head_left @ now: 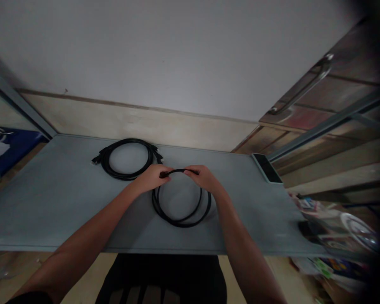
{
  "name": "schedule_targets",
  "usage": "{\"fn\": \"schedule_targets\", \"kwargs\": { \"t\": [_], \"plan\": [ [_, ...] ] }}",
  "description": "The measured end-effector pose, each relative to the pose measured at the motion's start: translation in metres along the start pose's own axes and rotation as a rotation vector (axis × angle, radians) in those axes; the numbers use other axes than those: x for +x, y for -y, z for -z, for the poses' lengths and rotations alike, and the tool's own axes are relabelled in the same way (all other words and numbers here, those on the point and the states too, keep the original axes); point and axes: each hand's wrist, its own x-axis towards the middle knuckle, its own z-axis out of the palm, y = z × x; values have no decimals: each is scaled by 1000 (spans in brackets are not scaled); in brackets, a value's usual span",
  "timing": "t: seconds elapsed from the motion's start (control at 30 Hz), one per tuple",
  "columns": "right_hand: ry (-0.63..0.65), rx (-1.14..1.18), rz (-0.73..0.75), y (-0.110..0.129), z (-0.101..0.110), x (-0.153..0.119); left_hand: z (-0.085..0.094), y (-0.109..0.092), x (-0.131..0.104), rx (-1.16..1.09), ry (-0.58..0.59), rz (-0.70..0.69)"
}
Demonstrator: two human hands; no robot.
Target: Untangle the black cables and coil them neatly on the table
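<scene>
A black cable (183,225) hangs in loose loops between my two hands, over the front middle of the grey table. My left hand (152,177) grips it close to a dark plug end. On the other side of the loop's top, my right hand (202,177) pinches the same cable, its thumb along the cord. Just beyond my left hand lies a second black cable (126,176), wound into a neat coil with its plug ends sticking out at both sides. Neither hand is closed on that coil.
A phone-like dark slab with a pale edge (267,169) lies at the table's (72,198) right end. A clear container (342,228) stands at the right front corner. The wall (164,122) rises behind, and metal posts frame both sides.
</scene>
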Motion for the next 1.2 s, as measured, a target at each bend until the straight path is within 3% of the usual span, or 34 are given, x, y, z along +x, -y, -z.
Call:
{"fn": "schedule_targets", "kwargs": {
  "t": [0.2, 0.33, 0.4, 0.47, 0.53, 0.7, 0.83, 0.93, 1.07, 1.2],
  "plan": [
    [-261, -120, -17, -6, 8, 3, 2, -9, -7, 439, -177, 77],
    [-330, -89, -29, -13, 14, 4, 2, -19, -12, 583, -267, 200],
    [-337, -92, -36, -16, 18, 4, 3, -24, -16, 604, -253, 354],
    [-351, -97, -44, -19, 20, 4, 2, -27, -19, 600, -163, 480],
    [-357, -106, -58, -20, 21, 5, -1, -27, -21, 593, -46, 521],
    [-235, -113, -107, -19, 18, 3, -14, -20, -17, 636, 62, 446],
    [82, -25, -228, -16, 16, -6, -13, -23, -18, 653, 115, 444],
    [237, 24, -196, -12, 13, -9, -6, -28, -24, 680, 134, 484],
    [125, 47, -101, -10, 7, -5, 6, -33, -23, 641, -1, 486],
    [-78, 22, -60, -11, 4, -1, 9, -28, -11, 410, -126, 330]
  ]
}}
